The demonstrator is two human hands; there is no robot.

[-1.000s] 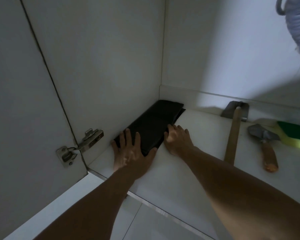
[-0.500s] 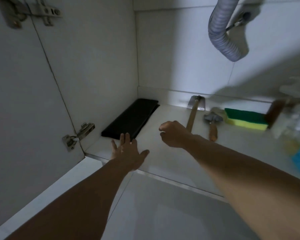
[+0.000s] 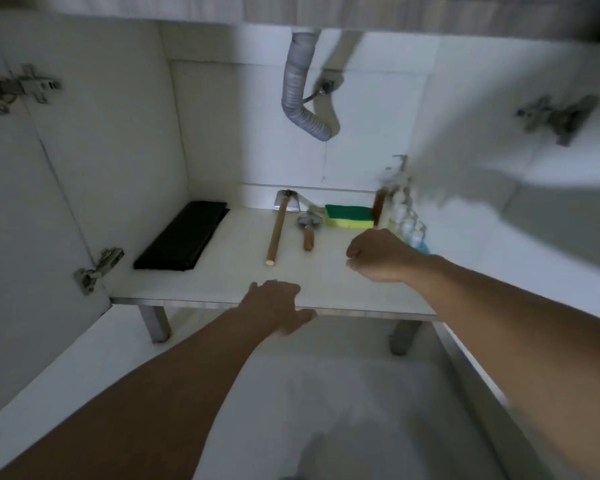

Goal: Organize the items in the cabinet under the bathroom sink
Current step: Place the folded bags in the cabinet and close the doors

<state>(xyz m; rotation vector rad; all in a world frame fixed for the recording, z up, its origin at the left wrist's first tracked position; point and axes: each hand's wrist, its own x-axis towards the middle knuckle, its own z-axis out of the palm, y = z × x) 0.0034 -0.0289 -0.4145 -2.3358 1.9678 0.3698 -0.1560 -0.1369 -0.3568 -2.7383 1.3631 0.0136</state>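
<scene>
my right hand [image 3: 378, 254] is curled, empty, bottles [image 3: 404, 216] just right of it; sponge [image 3: 350, 216] and 2 tools beyond. my left hand [image 3: 278, 306] rests relaxed on the shelf edge [image 3: 187, 301]. a careless reach could topple bottles.

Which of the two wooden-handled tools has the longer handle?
The left tool, its pale handle reaching nearer the shelf's front edge; the right tool is stubbier and darker.
</scene>
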